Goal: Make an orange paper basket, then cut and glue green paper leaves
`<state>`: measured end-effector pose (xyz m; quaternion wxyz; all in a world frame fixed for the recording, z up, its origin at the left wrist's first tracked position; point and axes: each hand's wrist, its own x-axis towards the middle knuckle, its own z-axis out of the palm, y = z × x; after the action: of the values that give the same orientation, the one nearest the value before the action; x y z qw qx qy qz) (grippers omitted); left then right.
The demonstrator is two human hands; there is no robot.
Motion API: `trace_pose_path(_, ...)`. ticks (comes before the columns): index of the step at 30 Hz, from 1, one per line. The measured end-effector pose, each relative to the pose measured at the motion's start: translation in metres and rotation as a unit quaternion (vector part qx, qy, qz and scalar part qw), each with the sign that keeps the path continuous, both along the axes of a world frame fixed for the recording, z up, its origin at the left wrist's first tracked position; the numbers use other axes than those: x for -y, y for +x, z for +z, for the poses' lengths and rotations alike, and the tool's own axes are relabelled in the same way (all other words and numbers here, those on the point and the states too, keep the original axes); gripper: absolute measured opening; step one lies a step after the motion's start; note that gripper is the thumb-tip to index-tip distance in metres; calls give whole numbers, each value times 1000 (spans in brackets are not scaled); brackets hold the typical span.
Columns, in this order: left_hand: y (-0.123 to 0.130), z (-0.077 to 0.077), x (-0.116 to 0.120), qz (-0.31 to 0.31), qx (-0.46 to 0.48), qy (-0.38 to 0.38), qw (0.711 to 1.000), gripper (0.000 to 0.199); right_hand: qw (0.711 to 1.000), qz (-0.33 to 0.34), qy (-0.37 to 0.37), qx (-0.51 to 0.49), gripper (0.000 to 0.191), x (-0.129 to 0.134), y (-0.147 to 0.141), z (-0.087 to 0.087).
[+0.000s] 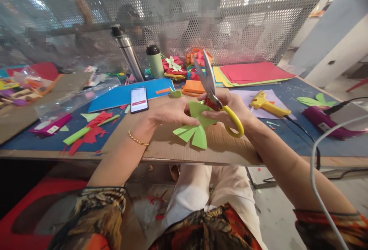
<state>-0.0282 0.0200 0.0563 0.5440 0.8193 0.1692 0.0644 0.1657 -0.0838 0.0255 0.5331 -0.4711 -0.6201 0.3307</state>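
Observation:
Between both hands is a light green paper cutout [195, 133], with slits that split its lower edge into flared strips. My left hand [172, 112] pinches its left side, thumb on top. With thumb and fingers, my right hand [227, 108] grips the cutout's right side. A pair of scissors [211, 92] with yellow handles hangs on that same hand, blades parted and pointing up and away from me. Some red and orange paper shows behind the cutout, partly hidden by my fingers. Underneath lies a brown cardboard sheet [161, 146].
A phone [139, 99] rests near a blue board [112, 96]. A yellow glue gun [268, 104] lies on lilac paper at right, its cord trailing. Red paper sheets [255, 73], a steel flask [129, 56] and a green bottle [155, 62] stand behind. A white cable [314, 173] crosses my right side.

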Motion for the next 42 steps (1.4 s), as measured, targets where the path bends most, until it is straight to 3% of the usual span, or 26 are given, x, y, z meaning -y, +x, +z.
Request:
trace_pose_path(6,0,0,2,52,25,-12,998,19,998,-27,-24,-46,53,0,-1,-3)
trace_pose_path(19,-3,-5,-4,28,49,-16,998,23,997,-50,-18,-47,58,1,0,-4)
trace_pose_path(26,-3,-5,-10,7,14,80,997,48,999,-41,-4,7,42,4,0,3)
trace_pose_path(32,-4,0,-9,3,-29,140,990,42,999,-10,-54,-3,40,2,-4,2)
trace_pose_path(37,-4,-1,-8,31,31,44,998,58,998,-61,-18,-12,38,1,1,1)
trace_pose_path(39,-1,-6,-13,89,92,-16,992,61,995,-88,6,-40,43,2,3,0)
trace_pose_path(42,6,-17,-23,191,177,-100,960,58,985,-127,35,-108,54,0,4,0)
